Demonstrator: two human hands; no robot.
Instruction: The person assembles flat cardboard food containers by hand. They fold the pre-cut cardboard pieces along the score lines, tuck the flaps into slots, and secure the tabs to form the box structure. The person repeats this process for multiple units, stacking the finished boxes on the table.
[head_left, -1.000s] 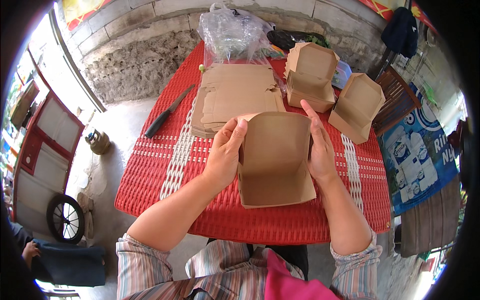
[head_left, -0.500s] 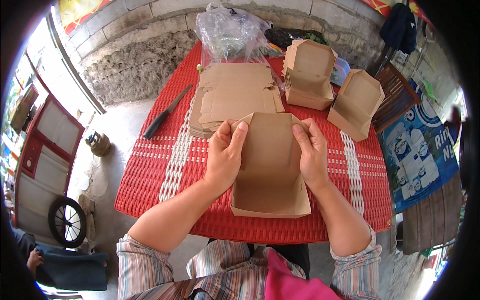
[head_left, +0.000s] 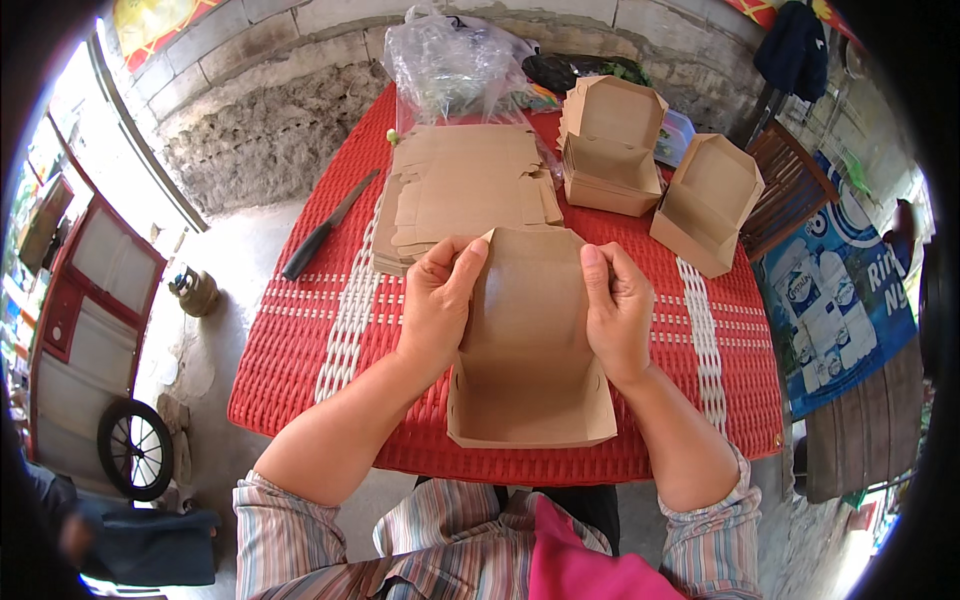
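A brown cardboard food box (head_left: 527,350) lies partly folded on the red woven table (head_left: 330,330), its tray end toward me and its lid flap pointing away. My left hand (head_left: 437,300) grips its left side wall, thumb inside the box. My right hand (head_left: 617,310) grips the right side wall the same way. Behind the box lies a stack of flat box blanks (head_left: 460,190).
Two folded boxes stand open at the back right, one (head_left: 610,150) beside the other (head_left: 705,205). A black-handled knife (head_left: 325,230) lies at the table's left edge. A clear plastic bag (head_left: 450,65) sits at the far end. A wheeled cart (head_left: 90,330) stands left.
The box has come down from upright to lying on the table, and its sides are now folded up into a tray. Both hands have slid along its sides.
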